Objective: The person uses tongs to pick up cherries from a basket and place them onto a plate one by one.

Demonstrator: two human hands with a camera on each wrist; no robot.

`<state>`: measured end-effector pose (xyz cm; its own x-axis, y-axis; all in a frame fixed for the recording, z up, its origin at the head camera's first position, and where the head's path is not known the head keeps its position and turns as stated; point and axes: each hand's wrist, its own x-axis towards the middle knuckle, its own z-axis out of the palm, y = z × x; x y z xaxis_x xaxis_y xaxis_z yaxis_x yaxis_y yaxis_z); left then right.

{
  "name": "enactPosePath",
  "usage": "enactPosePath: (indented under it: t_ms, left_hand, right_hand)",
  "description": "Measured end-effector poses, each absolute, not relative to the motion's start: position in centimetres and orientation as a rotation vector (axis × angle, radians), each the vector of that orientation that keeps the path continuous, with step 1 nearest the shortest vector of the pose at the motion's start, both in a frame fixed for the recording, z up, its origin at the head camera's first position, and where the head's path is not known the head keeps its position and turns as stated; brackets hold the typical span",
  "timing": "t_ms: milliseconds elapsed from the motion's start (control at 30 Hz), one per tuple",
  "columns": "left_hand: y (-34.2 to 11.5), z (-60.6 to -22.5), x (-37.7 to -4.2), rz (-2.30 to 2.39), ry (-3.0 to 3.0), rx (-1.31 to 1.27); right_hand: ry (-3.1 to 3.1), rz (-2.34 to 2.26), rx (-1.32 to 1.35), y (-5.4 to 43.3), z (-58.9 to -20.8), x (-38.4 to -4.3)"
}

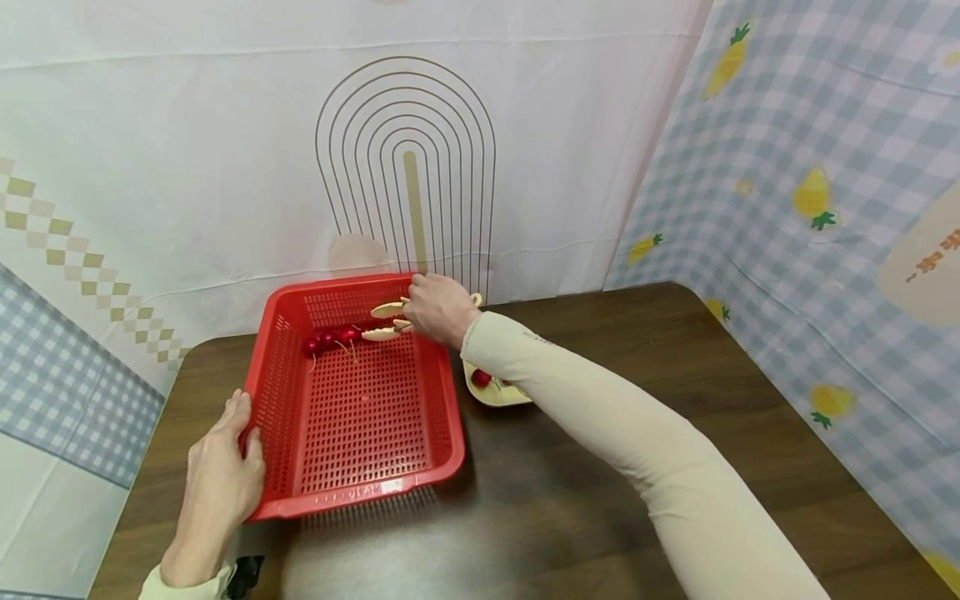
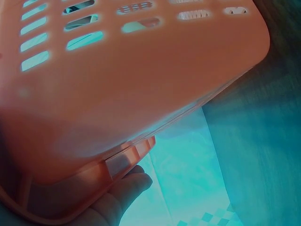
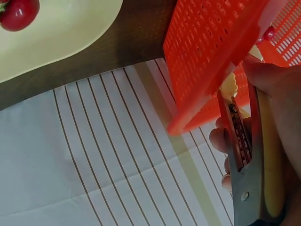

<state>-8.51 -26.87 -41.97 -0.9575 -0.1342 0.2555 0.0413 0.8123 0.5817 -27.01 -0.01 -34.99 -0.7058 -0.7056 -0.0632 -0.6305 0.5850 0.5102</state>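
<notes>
A red perforated plastic basket (image 1: 360, 492) stands on the table, tilted toward me in the head view. My left hand (image 1: 225, 471) grips its left rim; the left wrist view shows fingertips at the rim (image 2: 75, 212). Several red cherries (image 1: 327, 340) with stems lie at the basket's far left part. My right hand (image 1: 438, 308) holds tongs (image 1: 384, 333) with cream tips, reaching over the right rim into the basket. The tips are spread apart, close to the rightmost cherry. In the right wrist view, the tongs' grey metal body (image 3: 247, 188) shows beside the palm.
Right of the basket a pale yellow plate (image 1: 498, 398) carries a cherry (image 1: 481, 378); my right sleeve (image 1: 585, 400) covers part of it. Behind the dark wooden table (image 1: 570, 517) hangs a white patterned cloth (image 1: 225, 167). A checked cloth (image 1: 825, 275) hangs at the right.
</notes>
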Motion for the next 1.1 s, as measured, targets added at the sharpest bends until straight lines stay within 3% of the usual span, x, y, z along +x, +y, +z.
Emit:
enactPosePath:
  t_ms: [1100]
  left_hand:
    - [-26.8,-41.9,-8.5,-0.884,-2.739,0.108]
  right_hand:
    - [-2.704,-0.847,1.143,-2.1,-36.6,-27.4]
